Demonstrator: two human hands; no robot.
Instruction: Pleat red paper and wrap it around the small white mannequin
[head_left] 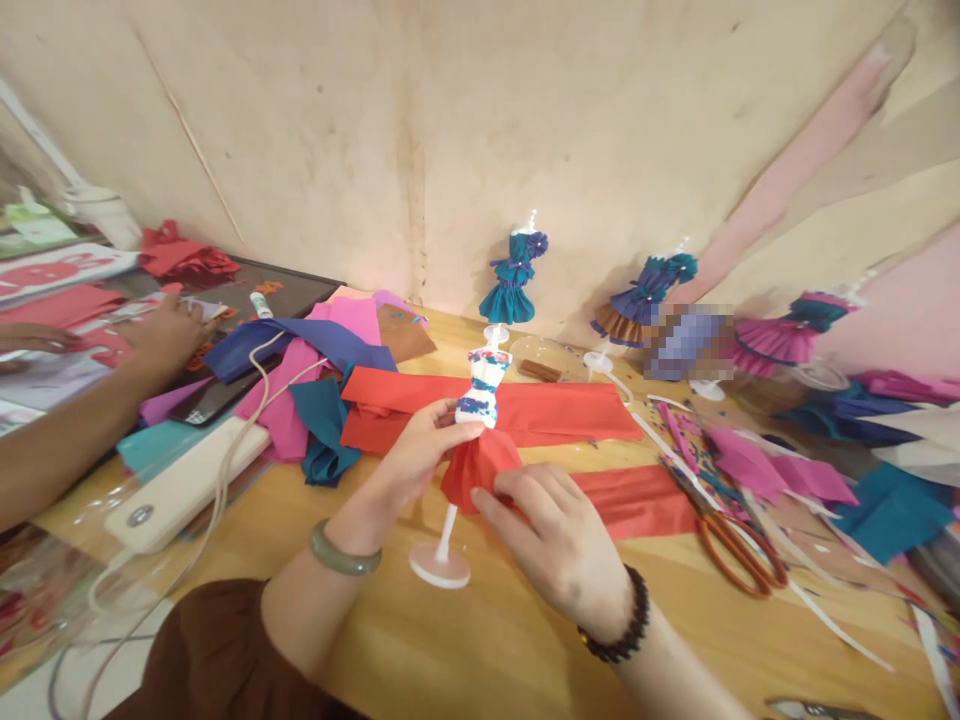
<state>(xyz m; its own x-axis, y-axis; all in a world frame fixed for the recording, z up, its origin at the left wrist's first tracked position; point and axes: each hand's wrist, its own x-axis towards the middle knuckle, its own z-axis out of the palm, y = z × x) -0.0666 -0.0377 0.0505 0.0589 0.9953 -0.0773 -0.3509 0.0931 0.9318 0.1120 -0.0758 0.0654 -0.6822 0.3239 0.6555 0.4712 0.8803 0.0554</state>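
A small white dress form (481, 388) with blue and red patches stands on a thin stem above a round base (439, 566), tilted slightly. My left hand (426, 445) is closed around its hip, thumb across the top edge of a gathered red fabric piece (480, 468). That fabric hangs over the lower part of the form like a skirt. My right hand (559, 540) pinches the fabric's right side, with some fingertips hidden. Behind the form lies a wide red fabric strip (570, 412), and another red strip (637, 502) extends to the right of my right hand.
Orange-handled scissors (739, 552) lie at right among fabric scraps. Several dressed miniature forms, one in teal (508, 290), stand along the wall. A white power strip (184, 488) with cords and coloured fabric lies left. Another person's hand (171, 335) works at far left.
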